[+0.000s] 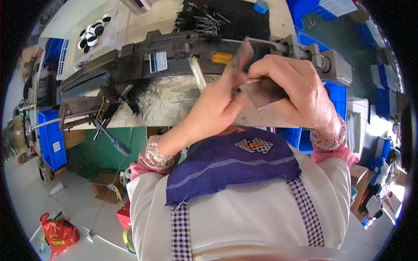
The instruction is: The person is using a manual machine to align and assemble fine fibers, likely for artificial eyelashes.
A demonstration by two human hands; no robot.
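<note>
In front of my chest, my right hand [300, 89] is closed around a thin, flat, grey-brown sheet [264, 92] with a pointed corner. What the sheet is made of I cannot make out. My left hand [220, 102] is close beside it, thumb near the sheet's left edge. Its fingers stretch up and away, their tips blurred by motion. Both hands are over the near side of a dark metal machine [170, 43] on the workbench. A clear, wrapped rod [197, 74] slants up from behind my left hand.
Dark bristle-like strands [139, 98] lie at the bench's near edge. Behind the machine, several slim metal pieces [209, 21] rest on a black mat [248, 26]. A clear tray [111, 37] holds black-and-white round parts [92, 35]. Blue bins [51, 139] flank the bench.
</note>
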